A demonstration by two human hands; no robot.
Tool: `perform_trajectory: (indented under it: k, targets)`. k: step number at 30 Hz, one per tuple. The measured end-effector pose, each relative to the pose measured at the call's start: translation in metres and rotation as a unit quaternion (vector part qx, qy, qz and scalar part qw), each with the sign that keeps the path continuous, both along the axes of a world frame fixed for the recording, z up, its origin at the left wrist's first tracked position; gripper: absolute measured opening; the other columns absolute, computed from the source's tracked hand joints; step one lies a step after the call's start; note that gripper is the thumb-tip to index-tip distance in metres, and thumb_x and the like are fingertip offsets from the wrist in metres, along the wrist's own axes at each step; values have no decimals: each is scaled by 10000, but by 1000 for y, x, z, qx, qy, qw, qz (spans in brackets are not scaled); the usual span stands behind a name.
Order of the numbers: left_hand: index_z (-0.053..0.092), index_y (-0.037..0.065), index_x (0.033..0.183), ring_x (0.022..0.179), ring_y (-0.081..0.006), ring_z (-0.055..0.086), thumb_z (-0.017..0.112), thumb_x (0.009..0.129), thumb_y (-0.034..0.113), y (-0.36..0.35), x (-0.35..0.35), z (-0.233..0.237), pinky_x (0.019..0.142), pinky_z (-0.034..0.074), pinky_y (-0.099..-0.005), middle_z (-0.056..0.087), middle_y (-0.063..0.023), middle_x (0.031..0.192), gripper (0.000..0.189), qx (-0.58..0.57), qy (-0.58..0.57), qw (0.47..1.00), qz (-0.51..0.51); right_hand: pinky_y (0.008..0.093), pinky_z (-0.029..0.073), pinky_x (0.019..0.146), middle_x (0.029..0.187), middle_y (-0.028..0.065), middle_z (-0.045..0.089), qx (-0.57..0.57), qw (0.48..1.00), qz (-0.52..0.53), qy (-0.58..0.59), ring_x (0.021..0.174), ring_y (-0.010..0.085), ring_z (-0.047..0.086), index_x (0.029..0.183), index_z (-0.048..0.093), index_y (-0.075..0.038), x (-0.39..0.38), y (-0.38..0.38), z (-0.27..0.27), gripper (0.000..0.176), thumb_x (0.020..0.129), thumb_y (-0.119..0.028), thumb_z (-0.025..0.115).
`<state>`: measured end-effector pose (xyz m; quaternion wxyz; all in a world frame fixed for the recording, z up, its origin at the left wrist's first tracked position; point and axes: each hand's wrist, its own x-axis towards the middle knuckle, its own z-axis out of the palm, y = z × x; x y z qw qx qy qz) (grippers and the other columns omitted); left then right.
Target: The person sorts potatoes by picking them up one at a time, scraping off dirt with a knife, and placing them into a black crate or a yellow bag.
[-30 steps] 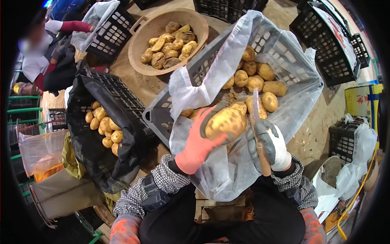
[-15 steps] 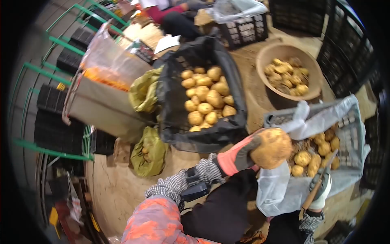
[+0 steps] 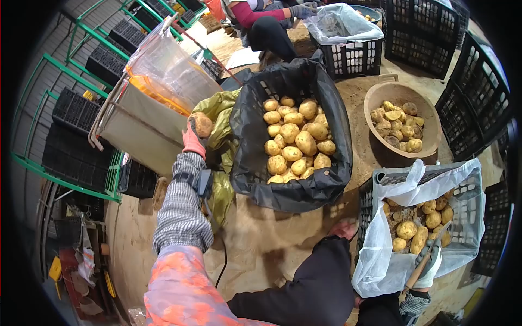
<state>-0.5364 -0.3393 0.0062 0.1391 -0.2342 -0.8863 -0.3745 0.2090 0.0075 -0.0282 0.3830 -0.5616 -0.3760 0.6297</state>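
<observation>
My left hand [image 3: 192, 141], in a pink and dark glove, grips a large potato [image 3: 203, 124] beside a yellow-green bag [image 3: 222, 117], left of the crate. The crate, lined with black fabric [image 3: 250, 168], holds many potatoes [image 3: 305, 143]. At lower right, my gloved right hand [image 3: 434, 262] is closed round a knife [image 3: 416, 273] with a wooden handle; its blade is hard to make out. That hand is at the near edge of a grey crate lined with white plastic [image 3: 375, 261], in which more potatoes [image 3: 418, 239] lie.
A brown bowl [image 3: 371, 100] of potatoes stands at right. Black crates [image 3: 421, 32] line the back and right. A frame-held sack [image 3: 147, 117] and green racks [image 3: 65, 190] are at left. Another person [image 3: 266, 24] sits at the top. A cable [image 3: 224, 261] hangs by my left arm.
My left hand has carried the potato from beside the grey crate leftward, past the black-lined crate, to the yellow-green bag. My right hand keeps the knife at the grey crate. The view has shifted.
</observation>
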Motion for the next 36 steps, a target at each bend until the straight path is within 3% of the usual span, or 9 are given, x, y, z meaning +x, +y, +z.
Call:
perform_trajectory:
  k: [2,7,11,13,17,21,23,29,36]
  targets:
    - [329,58,1379,1092,-271,554,597,910,276,-11,-93,-42,964,432,-396,523,-157,1280,583,429,-212,864,154,190,331,354,542,-43,436,-5,1000,-11,0,387,61,389,907,512,-114,-3,-2,2,308,970,-412,465]
    - [243,38,1447,1224,-321,451,518,927,153,53,55,4,1056,330,-390,423,-218,1375,599,288,-135,912,261,193,324,349,540,-38,436,-7,1000,-5,-4,383,65,387,905,509,-113,3,-1,-2,310,969,-414,466]
    - [315,24,1410,1244,-282,434,536,932,165,-8,12,-81,1062,310,-369,435,-174,1379,546,119,2,990,-71,211,339,363,551,-37,445,-78,995,-3,59,400,78,405,936,539,-113,19,4,-13,298,971,-398,460]
    - [379,54,1386,1255,-213,446,437,963,109,111,173,33,1070,335,-380,423,-133,1389,431,169,-125,977,-28,229,374,410,615,-31,489,-114,992,-38,35,472,82,458,961,559,-106,11,-3,6,252,970,-337,459]
    - [403,-18,1348,1245,-239,457,463,956,102,233,302,72,1040,374,-347,456,-162,1355,414,172,-159,911,-339,217,381,445,723,8,540,-107,988,26,112,503,103,480,1013,559,-68,12,12,29,264,969,-311,466]
    - [440,-1,1333,1251,-278,464,531,904,119,321,411,66,1051,365,-367,459,-185,1353,454,-34,-260,716,-647,235,498,593,993,73,589,40,946,-151,285,732,130,580,1235,469,-46,39,50,48,441,975,-402,461]
    - [476,0,1278,1214,-314,489,586,858,143,367,469,68,1017,394,-381,470,-207,1327,457,-219,-88,583,-778,270,514,708,1037,76,582,72,939,-75,329,814,142,578,1342,374,-19,48,57,36,506,975,-350,483]
    - [294,16,1411,1241,-366,446,554,840,451,434,584,-82,996,396,-397,437,-250,1341,764,-595,-76,370,-710,225,412,601,900,37,518,54,990,-69,115,680,104,482,1359,369,29,33,35,41,509,964,-272,482]
    - [235,16,1437,1238,-326,459,641,804,380,424,610,-153,1015,384,-368,449,-236,1331,835,-584,-173,529,-591,226,399,517,898,42,526,31,989,-34,140,591,92,457,1381,315,47,44,30,41,590,970,-351,456]
